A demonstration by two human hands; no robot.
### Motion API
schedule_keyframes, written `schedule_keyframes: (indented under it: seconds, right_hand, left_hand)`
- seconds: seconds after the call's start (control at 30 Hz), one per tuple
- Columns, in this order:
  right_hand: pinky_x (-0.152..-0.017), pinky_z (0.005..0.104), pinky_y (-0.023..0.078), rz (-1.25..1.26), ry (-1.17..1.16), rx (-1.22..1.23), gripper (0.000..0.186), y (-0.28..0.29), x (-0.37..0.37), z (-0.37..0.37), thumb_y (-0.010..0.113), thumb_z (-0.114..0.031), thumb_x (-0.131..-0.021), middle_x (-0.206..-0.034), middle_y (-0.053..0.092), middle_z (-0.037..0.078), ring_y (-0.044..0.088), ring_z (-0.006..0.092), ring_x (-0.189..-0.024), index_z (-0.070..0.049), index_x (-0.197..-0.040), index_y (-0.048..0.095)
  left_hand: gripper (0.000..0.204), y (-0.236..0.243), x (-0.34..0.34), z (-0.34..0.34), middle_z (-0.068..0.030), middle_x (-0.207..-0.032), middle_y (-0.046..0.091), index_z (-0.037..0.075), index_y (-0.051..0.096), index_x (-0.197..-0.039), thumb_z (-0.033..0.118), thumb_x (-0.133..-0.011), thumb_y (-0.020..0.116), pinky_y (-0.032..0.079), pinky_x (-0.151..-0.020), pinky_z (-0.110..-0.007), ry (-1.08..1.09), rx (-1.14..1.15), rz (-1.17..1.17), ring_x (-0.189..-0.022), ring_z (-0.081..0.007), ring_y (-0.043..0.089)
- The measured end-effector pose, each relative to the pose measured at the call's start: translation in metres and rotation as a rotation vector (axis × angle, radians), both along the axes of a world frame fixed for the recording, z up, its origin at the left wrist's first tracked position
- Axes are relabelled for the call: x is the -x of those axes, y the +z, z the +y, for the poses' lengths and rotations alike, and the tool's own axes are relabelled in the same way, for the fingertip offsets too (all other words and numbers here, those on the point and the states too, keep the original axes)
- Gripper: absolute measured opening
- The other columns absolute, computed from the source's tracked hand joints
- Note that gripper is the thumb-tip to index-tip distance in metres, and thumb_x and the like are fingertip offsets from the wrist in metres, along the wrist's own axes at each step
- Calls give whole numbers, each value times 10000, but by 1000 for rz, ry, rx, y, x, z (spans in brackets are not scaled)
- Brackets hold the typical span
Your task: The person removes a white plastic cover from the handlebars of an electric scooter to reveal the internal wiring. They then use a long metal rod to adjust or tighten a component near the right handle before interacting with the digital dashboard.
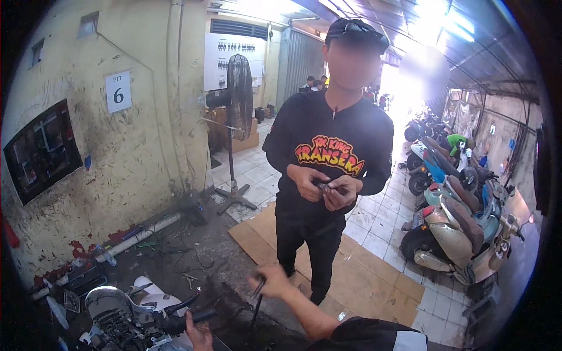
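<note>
My right hand (273, 282) is closed around a thin dark rod (256, 309) that points downward; the hand is slightly blurred and the rod's kind is unclear. My left hand (199, 334) shows at the lower edge, a finger stretched up beside the black handlebar grip (199, 316) of a partly stripped motorbike (132, 316). Whether the hand touches the grip is hard to see, and part of it is cut off. White panels (153, 294) and exposed dark parts show on the motorbike. Facing me, a person in a black shirt (328, 134) holds a small dark object (321, 182) in both hands.
Flattened cardboard (374, 281) covers tiles under the person. A pedestal fan (239, 99) stands behind at left. Parked scooters (448, 228) line the right side. A pipe (140, 235) and scattered tools lie along the stained wall (117, 181).
</note>
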State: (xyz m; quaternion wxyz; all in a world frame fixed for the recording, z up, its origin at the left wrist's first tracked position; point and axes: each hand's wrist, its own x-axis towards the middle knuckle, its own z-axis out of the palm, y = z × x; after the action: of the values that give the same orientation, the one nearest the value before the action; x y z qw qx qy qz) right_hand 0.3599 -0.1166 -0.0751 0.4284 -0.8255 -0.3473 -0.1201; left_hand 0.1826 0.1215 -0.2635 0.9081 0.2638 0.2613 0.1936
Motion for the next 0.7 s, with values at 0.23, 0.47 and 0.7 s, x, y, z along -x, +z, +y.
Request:
schedule_keyframes:
  seconds: [0.23,0.47,0.7]
  right_hand:
    - [-486,330,405,-97,-431,-337,296,107,-35,-68,733,-221,-794,-530,555,128,535,191,-458,7,-647,613]
    - [-626,428,493,-213,-171,60,254,72,-5,-33,693,-280,-774,-620,611,163,612,366,-597,-50,-673,653]
    - [-664,486,499,242,-61,178,356,-12,47,27,687,-370,-802,-692,631,214,630,413,-710,-18,-755,669]
  left_hand:
    - [238,5,9,-6,-85,-1024,660,84,608,-1089,282,-971,546,498,-861,-418,179,33,-99,-971,-245,629]
    - [372,22,30,-20,-82,-1231,598,49,530,-1296,244,-981,565,506,-881,-400,-377,-190,-283,-1037,-265,603]
    - [341,41,26,-82,-71,-1038,629,34,567,-1245,177,-944,640,481,-831,-313,-462,-961,-44,-925,-170,602]
